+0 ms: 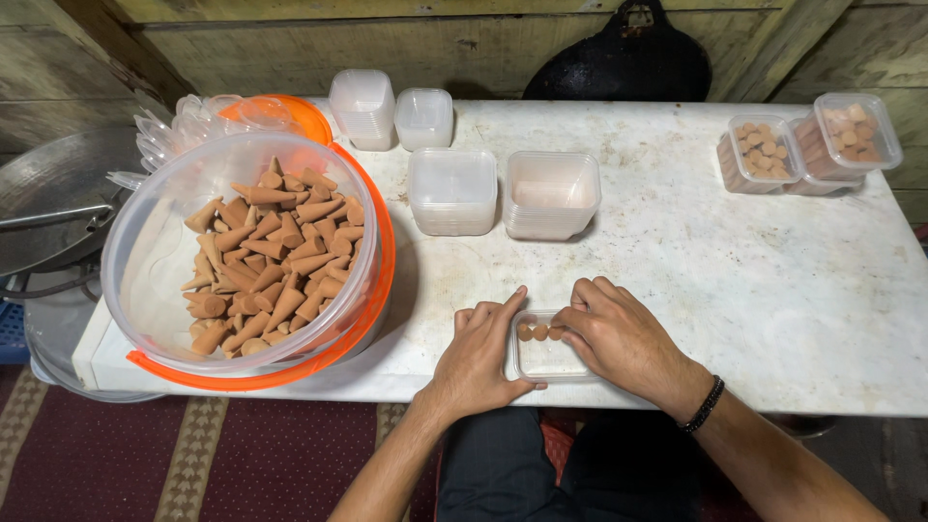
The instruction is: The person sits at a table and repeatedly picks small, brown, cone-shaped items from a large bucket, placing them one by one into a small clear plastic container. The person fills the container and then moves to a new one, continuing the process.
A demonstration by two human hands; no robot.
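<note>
Step in hand: you are setting small brown clay-coloured cones (539, 332) upright along the far wall of the small clear plastic box (547, 362), at the near edge of the white marble tabletop (735, 280).
Left hand (477, 356): fingers pressed together, bracing the box wall; keep it so.
Right hand (619, 333): fingers curled onto the row; pinch cannot be told.
Surroundings: large clear tub of loose cones (271, 261) to your left; stacks of empty clear boxes (503, 191) beyond, well apart.

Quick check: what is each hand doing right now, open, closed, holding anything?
Left hand: open, fingers resting on the left edge of the small clear container.
Right hand: fingers curled at the brown cones inside it; grip cannot be told.
</note>
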